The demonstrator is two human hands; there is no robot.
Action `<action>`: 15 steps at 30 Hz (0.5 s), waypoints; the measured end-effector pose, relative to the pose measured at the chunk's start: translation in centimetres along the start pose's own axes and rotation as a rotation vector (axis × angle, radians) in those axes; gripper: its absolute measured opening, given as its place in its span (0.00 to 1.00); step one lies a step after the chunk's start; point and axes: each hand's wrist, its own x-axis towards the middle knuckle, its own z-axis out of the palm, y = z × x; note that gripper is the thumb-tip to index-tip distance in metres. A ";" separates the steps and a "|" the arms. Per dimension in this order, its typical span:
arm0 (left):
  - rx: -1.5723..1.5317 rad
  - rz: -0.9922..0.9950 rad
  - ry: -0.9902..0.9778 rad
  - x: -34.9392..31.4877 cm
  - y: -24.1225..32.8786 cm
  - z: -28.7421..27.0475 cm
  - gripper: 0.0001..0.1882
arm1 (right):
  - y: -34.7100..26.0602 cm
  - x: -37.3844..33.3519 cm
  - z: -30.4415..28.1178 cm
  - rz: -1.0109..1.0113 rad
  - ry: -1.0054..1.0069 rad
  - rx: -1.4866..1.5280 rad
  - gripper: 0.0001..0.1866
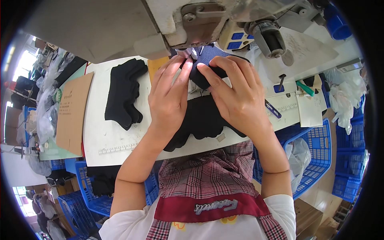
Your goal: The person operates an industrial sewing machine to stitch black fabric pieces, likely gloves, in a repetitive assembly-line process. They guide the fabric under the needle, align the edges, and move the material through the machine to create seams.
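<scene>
A small black fabric piece (199, 77) lies under the needle area of a sewing machine (188, 50). My left hand (170, 96) presses its closed fingertips on the left edge of this piece, close by the needle. My right hand (239, 94) grips its right side, thumb and forefinger bent together. Below the hands, near the table's front edge, lie black fabric pieces (200, 122) with a wavy lower edge; the right wrist covers part of them. Another stack of black cut fabric pieces (123, 94) rests to the left. Fingers hide much of the held piece.
The machine head hangs low over the hands. A cardboard sheet (74, 114) lies at the left of the white table (96, 138). At the right are a purple snap-off knife (273, 108), a green-handled tool (305, 88) and a blue basket (320, 150) with plastic bags.
</scene>
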 end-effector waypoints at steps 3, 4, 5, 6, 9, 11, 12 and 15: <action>0.016 0.003 0.014 0.1 0.2 0.2 0.18 | -0.3 0.0 0.3 -0.022 0.031 0.006 0.20; 0.020 0.005 0.019 0.1 0.3 0.3 0.18 | -0.3 0.0 0.4 -0.033 0.041 0.005 0.19; 0.044 -0.006 0.012 0.1 0.5 0.3 0.18 | -0.3 -0.1 0.5 -0.035 0.052 0.001 0.19; 0.067 -0.016 0.004 0.2 0.8 0.3 0.18 | -0.1 -0.2 0.7 -0.038 0.062 -0.003 0.19; 0.104 -0.064 -0.008 0.6 1.5 0.1 0.13 | 0.4 -0.3 0.9 -0.050 0.084 -0.013 0.19; 0.107 -0.084 -0.011 0.7 1.5 0.1 0.10 | 0.6 -0.3 1.0 -0.061 0.094 -0.024 0.19; 0.103 -0.084 -0.013 0.8 1.4 0.0 0.10 | 0.5 -0.2 1.1 -0.067 0.099 -0.032 0.19; 0.105 -0.073 -0.013 0.9 1.2 0.1 0.09 | 0.7 -0.2 1.3 -0.086 0.122 -0.078 0.19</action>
